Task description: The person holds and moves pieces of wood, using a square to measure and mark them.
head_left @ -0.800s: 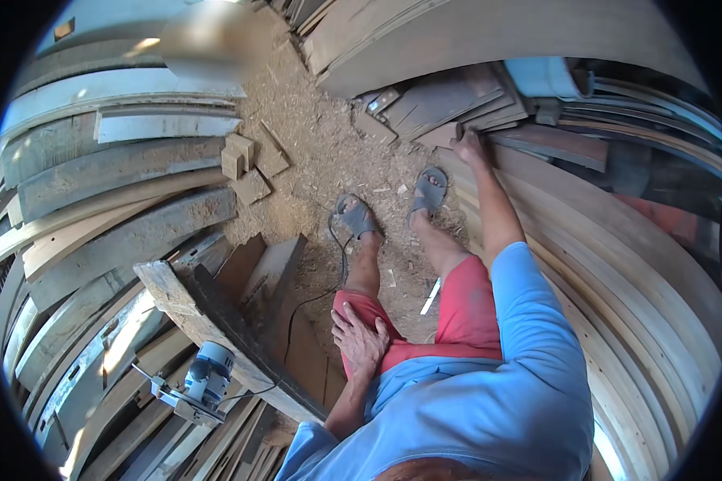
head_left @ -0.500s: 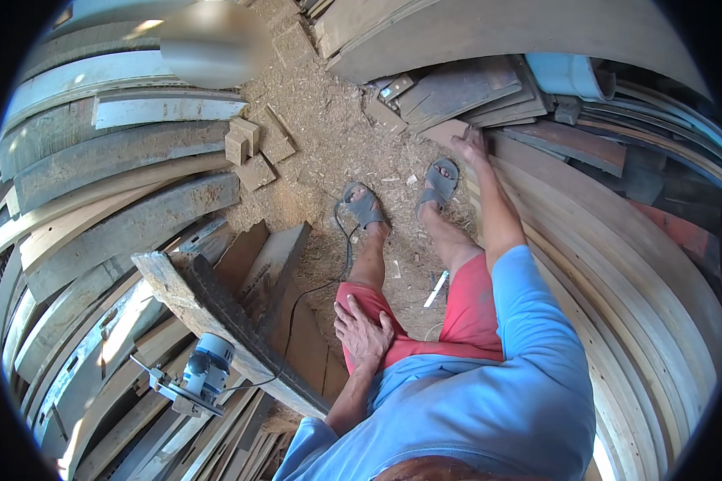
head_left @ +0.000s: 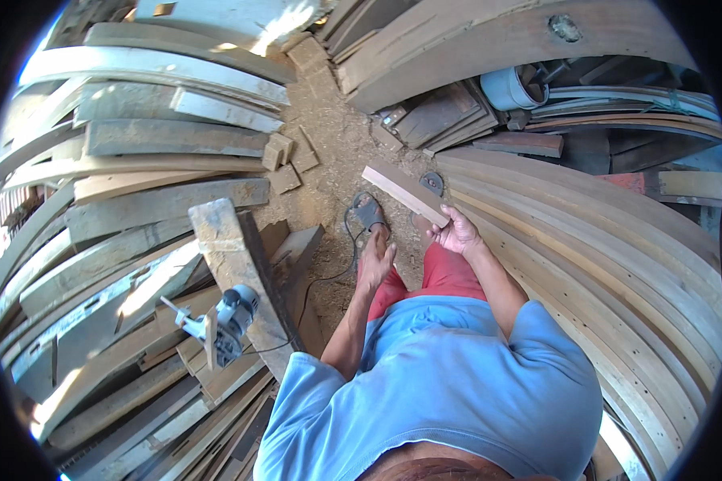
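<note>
Holding a long piece of wood [head_left: 405, 195] up front in the right hand [head_left: 459, 232], with nothing in the left hand [head_left: 375, 263].

Gripped by its near end only, pinched in the right hand's thumb and fingers, out in front of the body and above the sawdust floor [head_left: 337, 160]. Pointing the long way from the right hand, forward and over to the left, with a far tip in view just past the left sandal [head_left: 371, 213]. Nearer to the right hand, being in it; ahead of the left hand and not touching it. Hands apart: on the left, loose fingers and no grip, low by the red shorts [head_left: 456, 276]. Cannot tell if resting on the leg. Off to the left, beside a thick plank [head_left: 221, 240], a blue and grey power tool [head_left: 237, 309].
</note>
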`<state>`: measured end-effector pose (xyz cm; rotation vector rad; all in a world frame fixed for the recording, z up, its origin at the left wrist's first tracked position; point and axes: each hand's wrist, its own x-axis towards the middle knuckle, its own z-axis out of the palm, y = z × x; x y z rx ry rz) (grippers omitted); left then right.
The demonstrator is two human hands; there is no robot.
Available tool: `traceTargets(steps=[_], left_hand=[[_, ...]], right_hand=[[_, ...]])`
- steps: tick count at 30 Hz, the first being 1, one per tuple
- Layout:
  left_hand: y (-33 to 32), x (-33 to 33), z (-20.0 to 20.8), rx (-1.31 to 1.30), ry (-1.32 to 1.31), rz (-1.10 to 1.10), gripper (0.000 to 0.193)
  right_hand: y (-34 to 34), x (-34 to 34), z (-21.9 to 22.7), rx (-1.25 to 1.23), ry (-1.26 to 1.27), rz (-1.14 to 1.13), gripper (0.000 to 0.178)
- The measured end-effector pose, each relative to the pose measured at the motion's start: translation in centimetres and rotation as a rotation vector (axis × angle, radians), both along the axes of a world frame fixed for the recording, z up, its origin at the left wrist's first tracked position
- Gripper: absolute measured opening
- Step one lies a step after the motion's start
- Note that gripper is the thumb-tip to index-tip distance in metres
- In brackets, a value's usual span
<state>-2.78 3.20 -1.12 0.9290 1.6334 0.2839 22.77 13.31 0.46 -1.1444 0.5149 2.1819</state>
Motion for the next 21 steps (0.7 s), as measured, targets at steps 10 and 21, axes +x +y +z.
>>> traceTargets(steps=[10, 21], left_hand=[[13.1, -4.8, 17.9, 0.19, -1.219, 0.555, 0.088], [14.4, -11.5, 29.1, 0.653, -0.739, 0.444, 0.072]], right_hand=[[-1.4, -10.6, 16.7, 0.121, 0.673, 0.023, 0.045], [4.4, -11.7, 22.3, 0.781, -0.172, 0.695, 0.042]])
